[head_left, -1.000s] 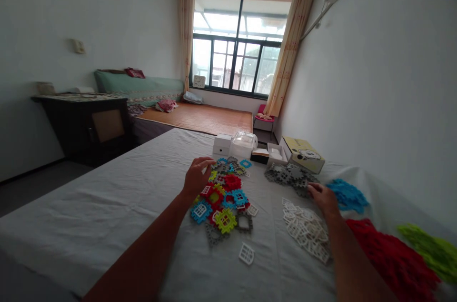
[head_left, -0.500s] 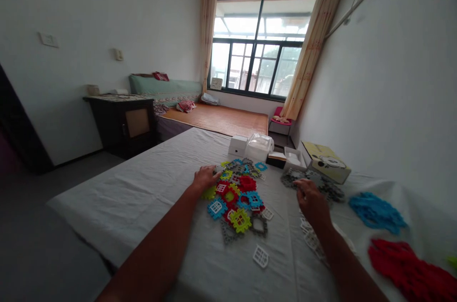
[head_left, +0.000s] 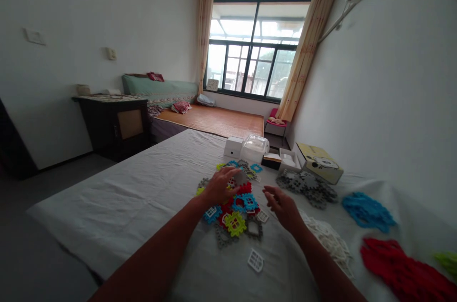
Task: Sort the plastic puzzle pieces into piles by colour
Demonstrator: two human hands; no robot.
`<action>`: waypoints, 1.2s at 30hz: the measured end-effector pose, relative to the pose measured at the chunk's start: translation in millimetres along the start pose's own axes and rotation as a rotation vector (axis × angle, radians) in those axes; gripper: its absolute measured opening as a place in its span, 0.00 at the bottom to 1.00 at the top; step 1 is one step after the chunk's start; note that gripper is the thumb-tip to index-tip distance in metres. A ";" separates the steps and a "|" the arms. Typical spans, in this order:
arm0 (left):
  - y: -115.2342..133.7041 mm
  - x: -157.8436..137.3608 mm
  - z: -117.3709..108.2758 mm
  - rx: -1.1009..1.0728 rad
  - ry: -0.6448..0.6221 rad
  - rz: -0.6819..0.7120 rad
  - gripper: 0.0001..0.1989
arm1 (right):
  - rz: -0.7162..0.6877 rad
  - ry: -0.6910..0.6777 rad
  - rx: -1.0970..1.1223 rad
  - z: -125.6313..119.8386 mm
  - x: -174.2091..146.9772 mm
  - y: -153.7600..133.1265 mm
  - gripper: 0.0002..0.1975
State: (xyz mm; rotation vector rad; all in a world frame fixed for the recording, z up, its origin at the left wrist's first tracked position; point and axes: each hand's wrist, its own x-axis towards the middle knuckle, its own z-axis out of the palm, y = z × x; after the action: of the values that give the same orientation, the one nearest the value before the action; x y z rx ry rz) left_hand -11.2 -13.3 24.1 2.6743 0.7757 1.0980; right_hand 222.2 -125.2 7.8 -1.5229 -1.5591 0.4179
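My left hand [head_left: 220,186] is over the mixed pile of toothed plastic building pieces, its fingers and thumb closed on a flat grey building piece [head_left: 241,177]. Beneath it lie red, blue, yellow-green and grey pieces, among them a yellow-green square with a window insert [head_left: 235,224] and a blue piece [head_left: 250,202]. Just right of the pile, my right hand [head_left: 282,204] hovers with its fingers apart and nothing visible in them. A loose white window piece [head_left: 255,260] lies nearer to me on the cloth.
Sorted heaps lie to the right: grey pieces [head_left: 307,186], white pieces [head_left: 330,240], blue pieces [head_left: 367,211] and red pieces [head_left: 403,268]. Behind stand a clear plastic container [head_left: 254,147], a small white box [head_left: 233,147] and a yellow box [head_left: 319,161]. A pale cloth [head_left: 150,187] covers the table.
My left hand has moved right across the pile with the grey building piece. My right hand has left the grey heap, moved left towards the pile, and its fingers have spread.
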 end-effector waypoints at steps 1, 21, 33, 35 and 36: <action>10.9 -0.2 3.9 -0.021 -0.026 0.058 0.30 | 0.020 -0.050 0.097 5.9 -1.1 -5.1 0.21; 1.7 1.2 -4.1 0.119 0.070 0.075 0.16 | 0.421 0.621 -0.134 -134.6 -1.3 117.9 0.20; -42.3 -7.7 -48.1 0.315 -0.149 -0.502 0.19 | 0.236 0.604 -0.604 -132.2 1.9 141.9 0.24; -52.5 -12.0 -52.1 0.251 -0.293 -0.516 0.20 | 0.161 0.647 -0.675 -131.2 4.6 138.4 0.25; -56.5 -14.2 -53.3 0.211 -0.350 -0.509 0.21 | 0.141 0.657 -0.684 -129.6 6.0 134.4 0.24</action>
State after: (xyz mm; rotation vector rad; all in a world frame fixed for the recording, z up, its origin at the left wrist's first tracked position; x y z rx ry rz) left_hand -79.5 24.8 35.6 2.4926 1.4441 0.4338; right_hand 406.3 -137.8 -21.2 -2.0112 -1.1010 -0.5656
